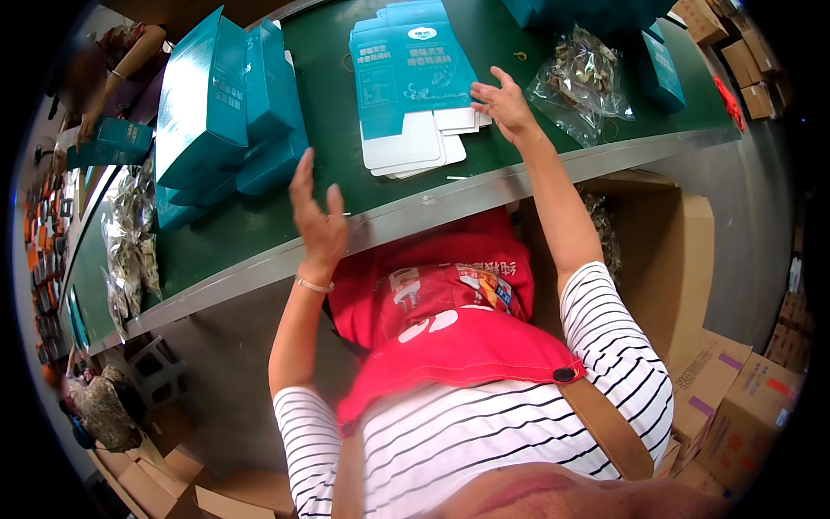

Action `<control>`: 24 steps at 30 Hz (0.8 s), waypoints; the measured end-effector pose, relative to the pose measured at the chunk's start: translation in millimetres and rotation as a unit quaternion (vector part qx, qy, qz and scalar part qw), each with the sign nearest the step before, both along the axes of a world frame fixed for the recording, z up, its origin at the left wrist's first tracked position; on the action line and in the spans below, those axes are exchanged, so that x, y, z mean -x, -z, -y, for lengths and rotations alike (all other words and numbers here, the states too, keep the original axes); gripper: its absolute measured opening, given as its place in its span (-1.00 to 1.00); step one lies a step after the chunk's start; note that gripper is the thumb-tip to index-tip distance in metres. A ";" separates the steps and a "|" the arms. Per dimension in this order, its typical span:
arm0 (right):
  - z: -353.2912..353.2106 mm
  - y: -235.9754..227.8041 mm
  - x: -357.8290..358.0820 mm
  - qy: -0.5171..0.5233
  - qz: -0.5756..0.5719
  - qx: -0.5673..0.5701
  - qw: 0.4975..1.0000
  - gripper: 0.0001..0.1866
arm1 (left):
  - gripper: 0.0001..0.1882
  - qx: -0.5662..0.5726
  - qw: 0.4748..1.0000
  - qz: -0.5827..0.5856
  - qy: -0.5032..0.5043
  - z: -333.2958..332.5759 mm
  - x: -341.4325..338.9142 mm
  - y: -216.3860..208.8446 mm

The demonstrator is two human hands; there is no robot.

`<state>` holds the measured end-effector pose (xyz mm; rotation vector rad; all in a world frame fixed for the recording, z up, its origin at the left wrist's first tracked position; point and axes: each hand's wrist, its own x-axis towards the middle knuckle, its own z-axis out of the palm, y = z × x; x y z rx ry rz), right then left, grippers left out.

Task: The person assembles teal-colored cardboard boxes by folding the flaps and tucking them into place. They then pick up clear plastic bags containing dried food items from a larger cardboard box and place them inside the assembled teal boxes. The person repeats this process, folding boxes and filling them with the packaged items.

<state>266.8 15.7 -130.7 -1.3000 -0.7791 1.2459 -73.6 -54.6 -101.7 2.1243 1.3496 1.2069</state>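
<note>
Both hands empty: right hand [503,105] touching flat teal cartons [411,69]

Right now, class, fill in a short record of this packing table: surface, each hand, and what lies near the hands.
Surface: green table with a grey edge
Right hand: open, fingers spread, touching the stack of flat teal-and-white cartons
Left hand: open, raised over the table edge, holding nothing
Left of it: pile of assembled teal boxes
Right of the stack: clear bag of dried goods
Below the table: open cardboard box
</note>
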 end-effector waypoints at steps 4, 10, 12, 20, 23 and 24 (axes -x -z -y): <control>-7.4 -1.3 -5.9 -0.019 -0.015 0.049 0.999 -0.24 | -0.36 0.214 0.969 0.120 0.009 -38.8 -35.1 36.0; -2.1 -4.8 -10.8 -0.037 -0.014 0.049 0.998 -0.31 | -0.40 0.296 0.930 0.212 0.042 -56.7 -47.4 35.6; -1.0 -2.9 -13.8 -0.084 -0.115 0.063 0.988 -0.32 | -0.42 0.319 0.911 0.258 0.040 -55.0 -48.8 26.7; -2.6 6.8 -2.5 0.043 0.086 -0.030 0.995 -0.50 | -0.43 0.355 0.845 0.397 0.036 -60.0 -50.5 31.5; -11.1 22.3 -22.6 0.059 0.244 -0.045 0.967 -0.46 | -0.40 0.410 0.777 0.467 0.097 -58.9 -55.5 19.0; -13.8 26.1 -28.7 0.054 0.290 -0.020 0.955 -0.45 | -0.39 0.429 0.755 0.483 0.112 -59.1 -58.8 16.0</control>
